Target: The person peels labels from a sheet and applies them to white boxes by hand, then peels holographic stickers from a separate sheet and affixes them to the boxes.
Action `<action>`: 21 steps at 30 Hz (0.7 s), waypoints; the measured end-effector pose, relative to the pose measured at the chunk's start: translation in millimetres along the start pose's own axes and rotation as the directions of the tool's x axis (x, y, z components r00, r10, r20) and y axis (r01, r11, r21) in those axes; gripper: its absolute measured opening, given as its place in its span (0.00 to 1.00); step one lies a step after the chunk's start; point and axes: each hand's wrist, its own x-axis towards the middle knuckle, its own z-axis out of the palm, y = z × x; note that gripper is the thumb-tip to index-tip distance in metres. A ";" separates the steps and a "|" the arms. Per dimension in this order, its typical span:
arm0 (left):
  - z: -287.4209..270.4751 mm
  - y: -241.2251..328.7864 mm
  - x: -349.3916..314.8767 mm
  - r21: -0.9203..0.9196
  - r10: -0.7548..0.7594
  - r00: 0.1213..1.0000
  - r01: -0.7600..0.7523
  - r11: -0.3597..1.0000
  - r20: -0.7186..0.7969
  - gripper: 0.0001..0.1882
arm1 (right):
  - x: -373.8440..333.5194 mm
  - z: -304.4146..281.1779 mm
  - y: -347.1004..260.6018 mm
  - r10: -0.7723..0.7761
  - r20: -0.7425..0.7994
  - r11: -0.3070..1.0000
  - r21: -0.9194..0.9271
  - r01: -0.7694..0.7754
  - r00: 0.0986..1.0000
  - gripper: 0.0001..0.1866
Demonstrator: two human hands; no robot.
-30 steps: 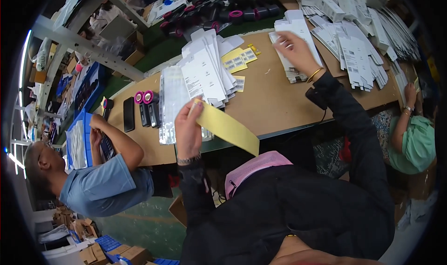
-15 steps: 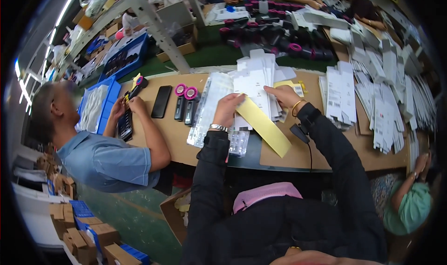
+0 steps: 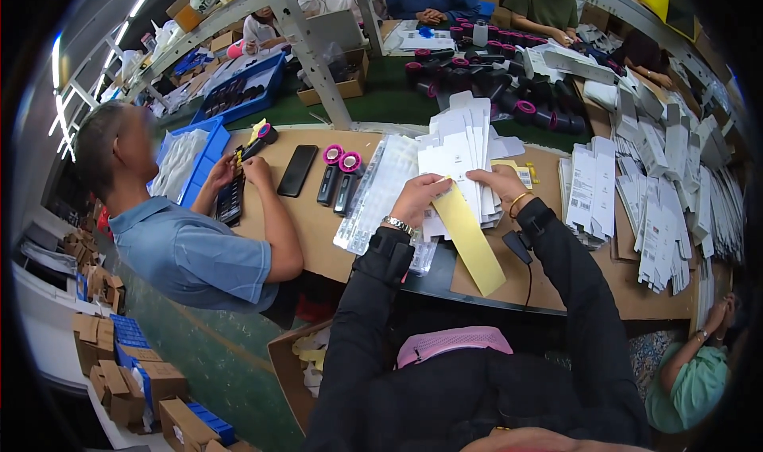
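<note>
My left hand (image 3: 420, 201) pinches the top end of a long yellow paper strip (image 3: 470, 241), possibly a sheet of labels. The strip hangs at a slant toward the table's near edge. Close by on the right, my right hand (image 3: 504, 185) has its thumb and forefinger drawn together over a stack of flat white cartons (image 3: 457, 130). Whatever lies between those fingertips is too small to make out. Clear plastic trays (image 3: 373, 190) lie left of the stack. Beyond my right hand sits a small yellow-and-white packet (image 3: 517, 171), partly hidden.
More white cartons (image 3: 590, 190) are piled on the right. Two dark handheld devices with pink rings (image 3: 347, 162) and a black phone (image 3: 298, 171) lie left. A co-worker in a blue shirt (image 3: 187, 249) handles a device there. A black cabled device (image 3: 517, 246) lies by my right wrist.
The whole view has shifted, so the scene sits lower and further right. My right hand's fingertips have come closer to my left hand and the strip's top. The left hand keeps its hold.
</note>
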 end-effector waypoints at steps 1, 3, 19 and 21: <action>4.8 0.6 -4.0 0.003 0.010 1.000 -0.010 1.000 0.002 0.12 | -5.4 -4.8 -0.6 -0.011 0.001 1.000 -0.001 0.011 1.000 0.35; 11.1 -1.7 -9.8 -0.035 0.113 0.993 -0.112 0.993 0.019 0.14 | -10.0 -19.9 4.1 -0.095 0.014 0.990 -0.104 0.096 0.995 0.34; 85.4 -70.3 -55.7 0.346 0.512 0.753 -0.650 0.677 0.414 0.07 | -169.1 -74.9 27.1 -0.271 0.292 0.792 -0.474 0.385 0.917 0.36; 85.7 -71.7 -57.7 0.271 0.411 0.812 -0.541 0.796 0.415 0.07 | -148.6 -68.2 58.3 -0.272 0.200 0.958 -0.036 0.284 0.941 0.43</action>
